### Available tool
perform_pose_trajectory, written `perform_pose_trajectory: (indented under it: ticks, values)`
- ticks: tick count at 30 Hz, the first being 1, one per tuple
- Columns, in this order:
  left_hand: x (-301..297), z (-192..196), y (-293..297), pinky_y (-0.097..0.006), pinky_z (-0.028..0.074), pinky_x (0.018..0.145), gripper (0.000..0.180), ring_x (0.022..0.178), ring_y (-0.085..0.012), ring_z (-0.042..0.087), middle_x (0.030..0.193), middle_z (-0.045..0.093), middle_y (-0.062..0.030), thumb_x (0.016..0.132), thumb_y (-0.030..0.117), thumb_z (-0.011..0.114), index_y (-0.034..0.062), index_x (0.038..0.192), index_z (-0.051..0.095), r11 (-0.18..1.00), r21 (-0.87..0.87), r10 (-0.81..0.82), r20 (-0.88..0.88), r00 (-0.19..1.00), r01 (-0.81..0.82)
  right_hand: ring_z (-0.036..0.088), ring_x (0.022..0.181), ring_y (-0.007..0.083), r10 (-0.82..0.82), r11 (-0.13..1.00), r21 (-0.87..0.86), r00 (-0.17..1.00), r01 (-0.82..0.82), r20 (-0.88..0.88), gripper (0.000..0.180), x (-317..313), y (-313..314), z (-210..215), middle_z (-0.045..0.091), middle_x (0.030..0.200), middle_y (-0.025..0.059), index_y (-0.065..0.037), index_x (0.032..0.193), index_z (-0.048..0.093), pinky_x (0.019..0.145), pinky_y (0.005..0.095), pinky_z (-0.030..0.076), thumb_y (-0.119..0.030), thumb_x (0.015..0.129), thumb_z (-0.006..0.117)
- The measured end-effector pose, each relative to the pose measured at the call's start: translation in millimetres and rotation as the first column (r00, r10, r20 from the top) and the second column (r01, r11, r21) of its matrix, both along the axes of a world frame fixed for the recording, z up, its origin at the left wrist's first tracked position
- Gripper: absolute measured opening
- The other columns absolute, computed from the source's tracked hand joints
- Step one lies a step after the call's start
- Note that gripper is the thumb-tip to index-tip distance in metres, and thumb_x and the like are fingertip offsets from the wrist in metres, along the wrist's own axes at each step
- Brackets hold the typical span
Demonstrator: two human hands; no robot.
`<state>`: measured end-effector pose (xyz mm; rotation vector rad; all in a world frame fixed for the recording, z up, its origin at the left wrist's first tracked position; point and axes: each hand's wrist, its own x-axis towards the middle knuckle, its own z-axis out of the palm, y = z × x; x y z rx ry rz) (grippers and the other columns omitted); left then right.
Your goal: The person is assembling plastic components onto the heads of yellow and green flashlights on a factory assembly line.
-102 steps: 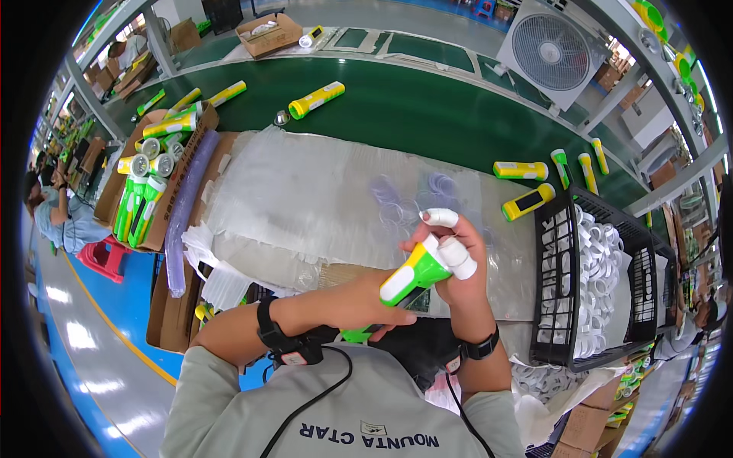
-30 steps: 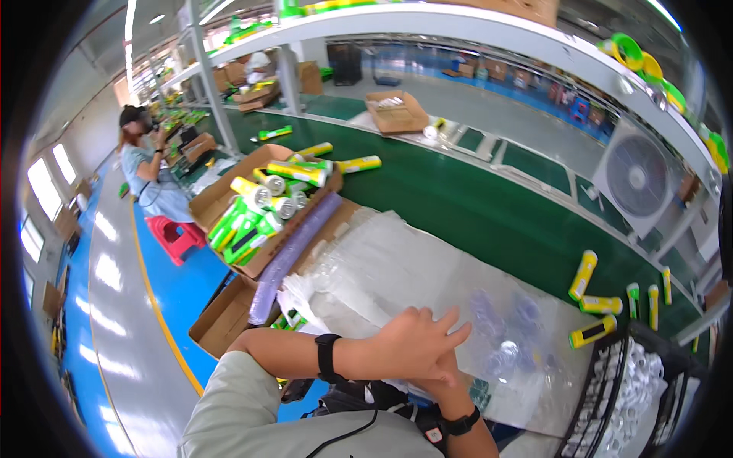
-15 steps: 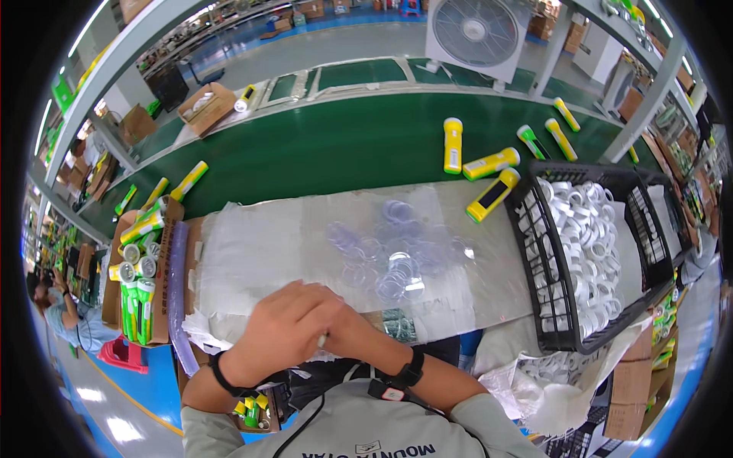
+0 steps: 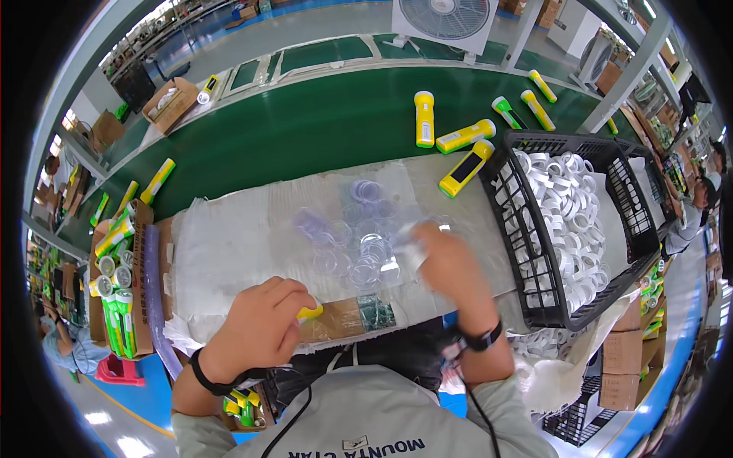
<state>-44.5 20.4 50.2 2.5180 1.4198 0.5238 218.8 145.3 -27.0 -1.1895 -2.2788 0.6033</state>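
Head view shows the left hand (image 4: 263, 324) grasping a small yellow-and-white rounded piece (image 4: 311, 311), which it mostly hides. At this hand's two o'clock lie transparent round plastic discs (image 4: 372, 256). Just beside them, the right hand (image 4: 447, 263) is blurred; I cannot tell whether it grasps something. At its three o'clock stands a black plastic crate (image 4: 580, 145) of white rings (image 4: 569, 229). At six o'clock, dark letters (image 4: 393, 448) on a grey shirt (image 4: 366, 412) stand upside down, partly cut off.
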Motion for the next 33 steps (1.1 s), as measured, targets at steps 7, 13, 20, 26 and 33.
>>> perform_pose_trajectory:
  ticks: [7, 13, 20, 26, 33]
  values:
    - [22.0, 6.7, -2.0, -0.035, 0.047, 0.056, 0.019, 0.071, -0.0246, 0.057, 0.084, 0.06, -0.0064, 0.065, 0.007, 0.059, 0.0068, 0.085, 0.057, 0.984, 0.019, 0.171, -0.344, 0.923, -0.176, 0.057, 0.091, 0.0382, -0.285, 0.958, 0.093, 0.938, 0.271, 0.198, 0.035, 47.8, 60.2, -66.1, 0.059, 0.1, 0.0158, -0.006, 0.112, 0.057, 0.079, 0.0443, 0.047, -0.015, 0.079, 0.062]
    - [4.1, -52.6, 1.2, -0.034, 0.049, 0.068, 0.019, 0.081, -0.025, 0.059, 0.089, 0.06, -0.0129, 0.07, 0.008, 0.06, 0.0047, 0.089, 0.058, 0.926, 0.161, 0.189, 0.586, 0.788, -0.342, 0.061, 0.076, 0.0257, -0.335, 0.925, -0.231, 0.934, 0.301, -0.122, 0.03, 49.0, 47.6, -47.9, 0.065, 0.084, 0.0125, -0.002, 0.106, 0.063, 0.073, 0.0316, 0.048, -0.005, 0.076, 0.063]
    - [-5.6, -55.4, -9.7, -0.034, 0.047, 0.077, 0.053, 0.087, -0.0257, 0.059, 0.1, 0.057, -0.0127, 0.073, 0.008, 0.066, 0.0038, 0.123, 0.048, 0.991, 0.078, 0.043, 0.569, 0.821, -0.106, 0.064, 0.08, 0.026, 0.333, 0.85, 0.501, 0.903, -0.163, -0.271, 0.023, -29.5, -38.2, 51.0, 0.066, 0.091, 0.0098, -0.003, 0.092, 0.064, 0.07, 0.0315, 0.051, 0.001, 0.069, 0.066]
    - [-5.6, -80.8, -8.1, -0.036, 0.043, 0.09, 0.063, 0.104, -0.022, 0.054, 0.113, 0.052, -0.0114, 0.07, 0.01, 0.077, 0.0054, 0.122, 0.041, 0.968, -0.241, 0.177, 0.852, 0.494, 0.069, 0.063, 0.095, 0.028, 0.65, 0.679, 0.588, 0.732, -0.438, -0.205, 0.012, -80.4, -58.6, 34.7, 0.065, 0.104, 0.0098, -0.003, 0.077, 0.06, 0.075, 0.0367, 0.053, -0.003, 0.067, 0.067]
    - [-7.9, -111.5, -5.3, -0.036, 0.041, 0.092, 0.069, 0.109, -0.0219, 0.05, 0.116, 0.049, -0.0124, 0.07, 0.013, 0.077, 0.0068, 0.123, 0.034, 0.975, -0.101, 0.024, 0.933, 0.359, 0.196, 0.061, 0.103, 0.0277, 0.681, 0.658, 0.557, 0.716, -0.507, -0.152, 0.017, -89.0, -58.6, 21.3, 0.064, 0.107, 0.0099, -0.002, 0.078, 0.061, 0.083, 0.039, 0.053, -0.003, 0.063, 0.068]
